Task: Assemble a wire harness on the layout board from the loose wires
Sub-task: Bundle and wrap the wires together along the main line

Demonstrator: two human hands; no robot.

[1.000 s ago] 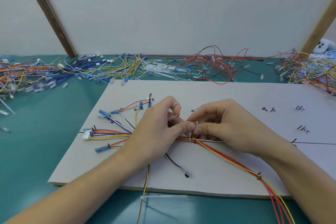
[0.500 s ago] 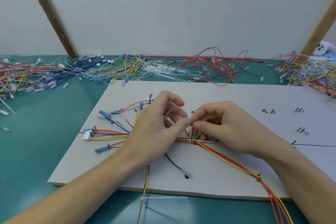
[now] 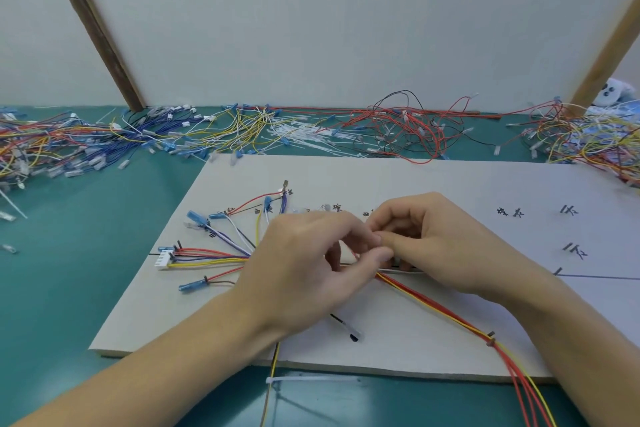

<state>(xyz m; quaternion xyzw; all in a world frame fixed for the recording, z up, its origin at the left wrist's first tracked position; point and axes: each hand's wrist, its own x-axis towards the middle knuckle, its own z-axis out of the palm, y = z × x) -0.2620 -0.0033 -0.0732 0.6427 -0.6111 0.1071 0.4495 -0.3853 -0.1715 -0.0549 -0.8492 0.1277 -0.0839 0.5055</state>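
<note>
A grey layout board [image 3: 450, 184] lies on the green table. On it a bundle of red, yellow, white and purple wires [image 3: 214, 258] fans out at the left into blue terminals and a white connector [image 3: 163, 259]. The red and yellow wires [image 3: 443, 312] run off to the lower right past a small black peg [image 3: 490, 338]. My left hand [image 3: 304, 270] and my right hand [image 3: 440, 246] meet over the middle of the bundle, fingertips pinching together where a thin white cable tie showed a moment ago. The fingers hide the exact spot.
Heaps of loose wires [image 3: 138, 139] in blue, yellow, white and red [image 3: 398, 128] line the far table edge, with more at the right [image 3: 588, 146]. A white cable tie [image 3: 311, 380] lies on the table before the board. A black wire end [image 3: 346, 326] rests on the board.
My left hand has turned palm down and closed over the bundle, its thumb now against my right fingertips. The small white tie end is now hidden by the fingers.
</note>
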